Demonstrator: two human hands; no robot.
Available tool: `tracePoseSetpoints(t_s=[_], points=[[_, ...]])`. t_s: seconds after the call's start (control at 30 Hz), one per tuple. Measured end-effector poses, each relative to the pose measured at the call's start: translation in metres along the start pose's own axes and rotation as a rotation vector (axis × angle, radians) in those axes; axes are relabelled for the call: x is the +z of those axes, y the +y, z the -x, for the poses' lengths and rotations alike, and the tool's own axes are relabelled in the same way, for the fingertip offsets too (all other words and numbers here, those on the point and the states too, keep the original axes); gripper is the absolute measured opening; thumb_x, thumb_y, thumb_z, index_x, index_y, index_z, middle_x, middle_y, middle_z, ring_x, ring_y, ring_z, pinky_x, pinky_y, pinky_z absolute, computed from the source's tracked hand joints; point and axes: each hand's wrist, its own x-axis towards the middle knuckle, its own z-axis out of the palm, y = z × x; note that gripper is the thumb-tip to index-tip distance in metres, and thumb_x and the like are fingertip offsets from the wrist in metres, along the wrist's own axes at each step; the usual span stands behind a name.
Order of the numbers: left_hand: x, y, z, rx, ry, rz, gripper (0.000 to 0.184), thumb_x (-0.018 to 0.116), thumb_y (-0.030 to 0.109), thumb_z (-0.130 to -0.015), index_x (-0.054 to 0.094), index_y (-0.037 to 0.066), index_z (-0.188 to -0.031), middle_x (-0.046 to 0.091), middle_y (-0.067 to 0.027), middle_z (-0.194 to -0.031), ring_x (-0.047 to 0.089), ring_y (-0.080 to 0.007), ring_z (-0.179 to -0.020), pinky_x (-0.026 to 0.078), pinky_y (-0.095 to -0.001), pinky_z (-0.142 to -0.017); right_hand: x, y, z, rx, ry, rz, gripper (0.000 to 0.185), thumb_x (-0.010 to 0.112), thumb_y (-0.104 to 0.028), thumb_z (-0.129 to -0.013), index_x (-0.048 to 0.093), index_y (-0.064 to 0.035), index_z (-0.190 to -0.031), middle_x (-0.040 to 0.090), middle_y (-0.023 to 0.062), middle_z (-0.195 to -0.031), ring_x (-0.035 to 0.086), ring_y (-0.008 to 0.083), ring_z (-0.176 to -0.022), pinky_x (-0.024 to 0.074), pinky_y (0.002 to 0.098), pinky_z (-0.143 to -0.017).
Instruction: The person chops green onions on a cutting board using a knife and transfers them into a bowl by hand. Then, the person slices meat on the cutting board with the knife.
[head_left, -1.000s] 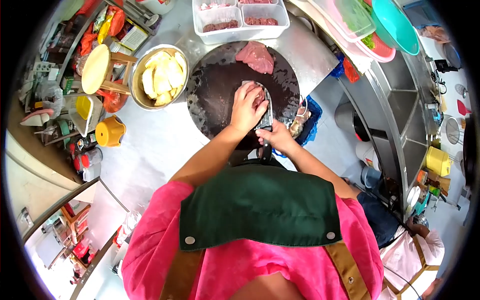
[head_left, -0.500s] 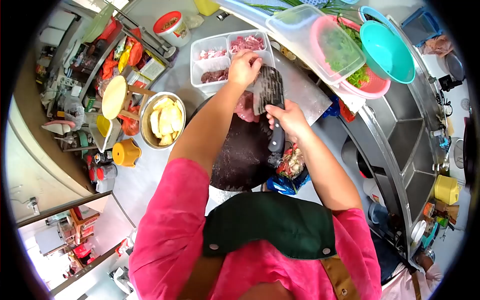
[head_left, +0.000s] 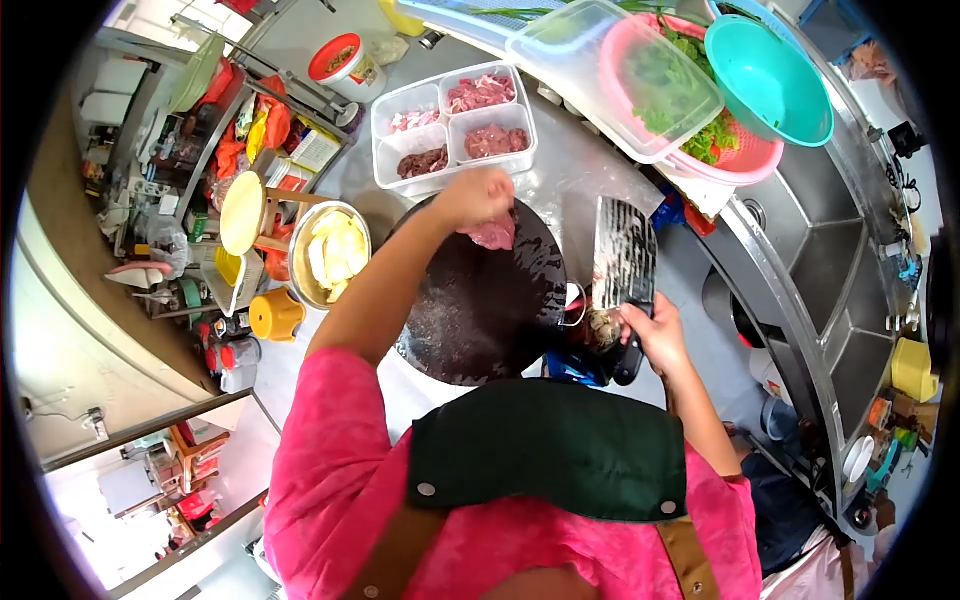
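My left hand (head_left: 478, 197) is closed over the far edge of a dark round chopping board (head_left: 470, 310), its fingers around a piece of raw meat (head_left: 492, 233). My right hand (head_left: 655, 335) grips the black handle of a cleaver (head_left: 624, 258), off to the right of the board. The cleaver's wide blade points away from me, and wet streaks cover it. Just beyond my left hand stands a clear divided container (head_left: 455, 178). Cut raw meat lies in its several compartments, with dark red slices (head_left: 496, 142) in the near right one.
A metal bowl of pale yellow pieces (head_left: 338, 252) stands left of the board, near a wooden stool (head_left: 243, 213). A red-lidded tub (head_left: 345, 67) is at the back. On the right are a clear lid (head_left: 620, 80), a teal basin (head_left: 768, 80), a pink basket of greens (head_left: 745, 165) and steel sinks (head_left: 830, 270).
My right hand has carried the cleaver right, away from the board. My left hand has come back from the container towards me, uncovering the near right compartment and its meat.
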Motion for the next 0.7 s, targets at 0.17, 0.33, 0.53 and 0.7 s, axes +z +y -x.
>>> tracePoseSetpoints(t_s=[0.17, 0.33, 0.53, 0.7], points=[[0.035, -0.032, 0.027, 0.196, 0.118, -0.401, 0.027, 0.066, 0.012, -0.066, 0.059, 0.013, -0.092, 0.057, -0.0080, -0.104, 0.054, -0.0317, -0.092, 0.045, -0.0388, -0.084, -0.001, 0.018, 0.020, 0.042, 0.018, 0.049, 0.010, 0.060, -0.007, -0.084, 0.053, -0.0034, -0.089, 0.057, 0.0017, -0.070, 0.052, 0.0085, -0.054, 0.0461, 0.0238, -0.050], [0.043, -0.056, 0.036, -0.251, 0.180, -0.179, 0.028, 0.063, 0.010, -0.067, 0.056, 0.007, -0.094, 0.061, -0.0149, -0.091, 0.057, -0.0376, -0.080, 0.047, -0.0421, -0.076, 0.023, 0.013, 0.024, 0.030, -0.022, 0.012, 0.012, 0.061, -0.007, -0.083, 0.052, -0.0027, -0.090, 0.056, 0.0029, -0.071, 0.051, 0.0094, -0.052, 0.0455, 0.0242, -0.049], [0.054, -0.090, 0.065, -0.438, 0.073, 0.484, 0.032, 0.063, 0.022, -0.068, 0.059, 0.004, -0.094, 0.064, -0.0147, -0.090, 0.061, -0.0318, -0.082, 0.048, -0.0369, -0.071, 0.038, 0.023, 0.022, -0.001, -0.030, 0.047, 0.010, 0.061, -0.007, -0.083, 0.054, -0.0025, -0.088, 0.057, 0.0019, -0.071, 0.051, 0.0080, -0.053, 0.0460, 0.0241, -0.049], [0.062, -0.032, 0.097, -0.418, 0.349, -0.159, 0.026, 0.060, 0.018, -0.071, 0.057, 0.006, -0.094, 0.057, -0.0155, -0.100, 0.056, -0.0318, -0.094, 0.046, -0.0415, -0.082, 0.054, 0.026, 0.021, -0.029, -0.044, 0.103, 0.009, 0.061, -0.008, -0.083, 0.054, -0.0023, -0.086, 0.056, 0.0014, -0.070, 0.051, 0.0077, -0.053, 0.0455, 0.0238, -0.049]])
